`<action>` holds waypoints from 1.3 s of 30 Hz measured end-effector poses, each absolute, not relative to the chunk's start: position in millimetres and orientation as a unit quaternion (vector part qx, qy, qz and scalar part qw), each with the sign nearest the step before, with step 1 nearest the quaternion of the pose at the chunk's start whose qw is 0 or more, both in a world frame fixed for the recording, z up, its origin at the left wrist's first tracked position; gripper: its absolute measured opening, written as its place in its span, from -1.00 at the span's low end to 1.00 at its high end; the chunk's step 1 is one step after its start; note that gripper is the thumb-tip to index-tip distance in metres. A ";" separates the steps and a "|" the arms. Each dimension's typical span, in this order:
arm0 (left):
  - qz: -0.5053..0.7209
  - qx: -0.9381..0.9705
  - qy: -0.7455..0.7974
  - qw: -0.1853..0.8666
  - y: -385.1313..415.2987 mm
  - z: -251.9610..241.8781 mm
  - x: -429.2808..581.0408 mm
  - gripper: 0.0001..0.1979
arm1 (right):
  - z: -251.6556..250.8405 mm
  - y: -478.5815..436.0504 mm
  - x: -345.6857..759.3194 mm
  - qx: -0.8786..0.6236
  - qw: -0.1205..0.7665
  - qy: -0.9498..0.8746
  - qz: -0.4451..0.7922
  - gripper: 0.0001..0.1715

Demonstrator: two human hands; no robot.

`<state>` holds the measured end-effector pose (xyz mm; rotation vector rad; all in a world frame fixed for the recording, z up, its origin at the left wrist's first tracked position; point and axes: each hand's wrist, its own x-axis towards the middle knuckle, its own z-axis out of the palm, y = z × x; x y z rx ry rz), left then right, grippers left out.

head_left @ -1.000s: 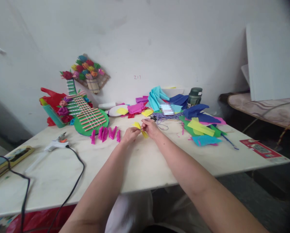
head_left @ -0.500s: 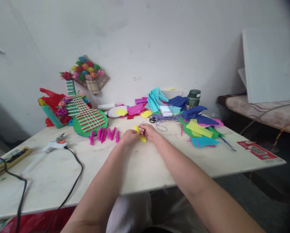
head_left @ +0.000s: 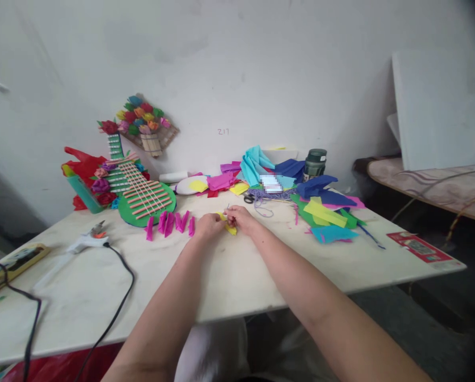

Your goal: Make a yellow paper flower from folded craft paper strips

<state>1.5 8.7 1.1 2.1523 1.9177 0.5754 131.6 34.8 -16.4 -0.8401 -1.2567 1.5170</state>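
Observation:
Both hands meet over the middle of the table. My left hand (head_left: 211, 227) is closed on a small piece of yellow crepe paper (head_left: 231, 231). Against its other side, my right hand (head_left: 239, 217) is closed in a pinch, with a thin stick-like end poking up from the fingers. The fingers hide much of the paper. Left of my left hand lie several folded magenta paper pieces (head_left: 166, 224) in a row. Beyond my right hand are black-handled scissors (head_left: 249, 199) and a tangle of purple yarn (head_left: 271, 196).
A glue gun (head_left: 88, 241) with a black cord lies at left near a power strip (head_left: 15, 268). A green paper guitar (head_left: 146, 204) with flowers leans behind. Crepe paper sheets (head_left: 325, 212) are heaped at right, near a dark green jar (head_left: 315, 163).
The yellow paper has shifted and less of it shows above my fingers. Both hands stay together in nearly the same place; the view has tilted very slightly.

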 end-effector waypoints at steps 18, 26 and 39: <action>0.226 0.758 0.576 0.209 13.1 2.6 -3.9 -0.71 | -16.0 35.6 125.6 -0.409 0.462 -0.531 0.581 -0.93; 0.269 0.733 0.550 0.296 9.5 -1.1 -8.2 -0.78 | -9.5 27.3 126.4 -0.413 0.471 -0.518 0.583 -0.89; 0.265 0.741 0.569 0.239 11.5 -5.7 -6.6 -0.78 | -11.1 35.7 132.2 -0.445 0.476 -0.522 0.551 -0.86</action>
